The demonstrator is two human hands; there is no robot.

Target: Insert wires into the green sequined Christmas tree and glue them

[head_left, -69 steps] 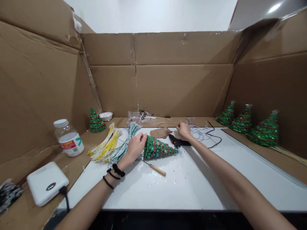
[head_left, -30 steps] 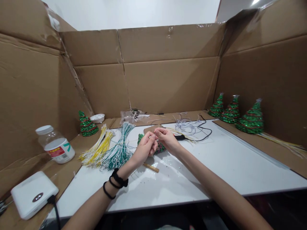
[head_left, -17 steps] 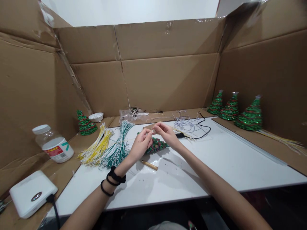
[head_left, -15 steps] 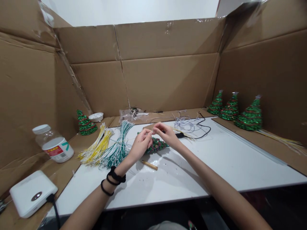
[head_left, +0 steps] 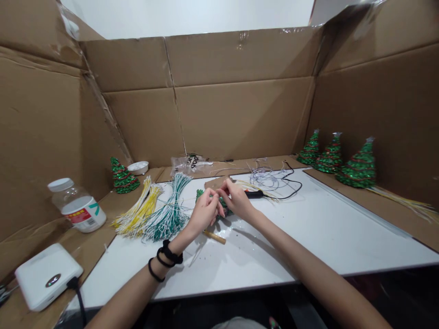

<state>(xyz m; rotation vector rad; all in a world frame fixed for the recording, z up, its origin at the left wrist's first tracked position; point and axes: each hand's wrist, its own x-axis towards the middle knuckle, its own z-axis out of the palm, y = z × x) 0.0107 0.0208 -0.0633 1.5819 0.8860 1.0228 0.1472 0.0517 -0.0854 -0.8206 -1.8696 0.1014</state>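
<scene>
Near the middle of the white board (head_left: 270,260), my left hand (head_left: 205,211) and my right hand (head_left: 235,196) meet at the fingertips. Both are pinched on something too small to make out. Under and behind them lies a green beaded tree (head_left: 200,194), mostly hidden by the fingers. A wooden handle (head_left: 216,236) rests just below my left hand. Beyond my right hand are a brown piece (head_left: 214,183) and a black-handled tool (head_left: 254,194) with a cord.
Yellow-white strands (head_left: 137,214) and green-white strands (head_left: 164,219) lie left of the hands. Further left are a jar (head_left: 82,212), a white box (head_left: 48,276), a small tree (head_left: 122,177) and a white dish (head_left: 138,167). Several trees (head_left: 358,164) stand at right, near tangled clear line (head_left: 267,176).
My hands have lowered slightly, and my left hand has turned, covering more of the beaded tree. More of the brown piece shows behind them.
</scene>
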